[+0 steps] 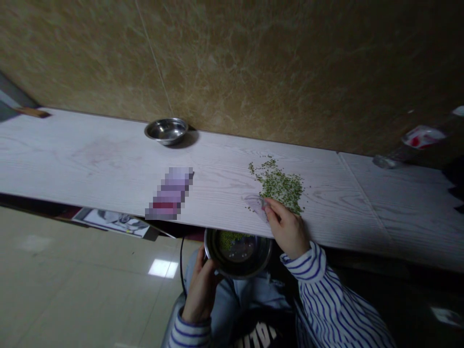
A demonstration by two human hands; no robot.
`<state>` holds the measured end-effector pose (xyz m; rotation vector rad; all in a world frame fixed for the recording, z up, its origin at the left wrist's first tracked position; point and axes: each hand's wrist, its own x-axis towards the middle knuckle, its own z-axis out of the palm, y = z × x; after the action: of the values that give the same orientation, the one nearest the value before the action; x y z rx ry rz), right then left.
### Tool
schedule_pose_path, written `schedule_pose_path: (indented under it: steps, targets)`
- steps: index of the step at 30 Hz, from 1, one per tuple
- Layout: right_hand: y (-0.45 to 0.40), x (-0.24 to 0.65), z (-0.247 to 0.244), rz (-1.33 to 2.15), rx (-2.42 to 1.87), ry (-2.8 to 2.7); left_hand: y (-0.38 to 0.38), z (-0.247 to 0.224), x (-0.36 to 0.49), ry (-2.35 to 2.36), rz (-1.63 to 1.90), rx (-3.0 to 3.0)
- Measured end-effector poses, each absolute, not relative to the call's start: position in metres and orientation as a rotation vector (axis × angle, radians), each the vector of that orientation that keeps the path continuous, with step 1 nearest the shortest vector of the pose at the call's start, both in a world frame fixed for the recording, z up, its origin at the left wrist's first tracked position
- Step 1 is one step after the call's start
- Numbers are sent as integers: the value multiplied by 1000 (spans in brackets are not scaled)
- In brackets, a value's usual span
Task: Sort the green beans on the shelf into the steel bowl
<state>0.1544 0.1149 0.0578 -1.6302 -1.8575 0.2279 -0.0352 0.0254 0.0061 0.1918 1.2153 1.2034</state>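
Note:
Small green beans [281, 186] lie scattered on the white wood-grain table [217, 169]. My right hand [288, 227] pinches a thin, clear plastic piece [255, 204] that rests at the near left side of the beans. Just below the table's front edge, my left hand [203, 282] grips a metal bowl [239, 253] by its left rim, above my lap. Green beans and a few pale spots show inside that bowl.
A second metal bowl [166, 130] stands near the wall. Left of centre lies a blurred-out purple rectangular item [170, 193]. At the right are a clear plastic bottle or bag [422, 137] and, at the far left, a brown wooden piece [33, 112].

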Motion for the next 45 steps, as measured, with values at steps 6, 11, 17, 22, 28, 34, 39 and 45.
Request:
schedule_pose_path:
  steps: [6, 11, 17, 22, 28, 34, 39, 45]
  targets:
    - [118, 149, 61, 327, -1552, -1942, 26, 13, -44, 1250, 1231, 203]
    - [118, 143, 62, 404, -1479, -1996, 25, 14, -47, 1218, 1251, 193]
    - [112, 140, 65, 554, -1434, -2016, 24, 11, -45, 1202, 1241, 168]
    - [103, 141, 69, 642, -1367, -2060, 20, 18, -39, 1185, 1246, 211]
    - [90, 152, 66, 679, -1306, -2115, 12, 20, -29, 1214, 1227, 211]
    - [79, 190, 62, 735, -1348, -1860, -5, 10, -23, 1253, 1196, 181]
    - [69, 224, 57, 714, -1387, -1698, -20, -1, -16, 1307, 1176, 163]
    - [56, 247, 58, 647, -1430, -1633, -37, -9, 1, 1293, 1150, 178]
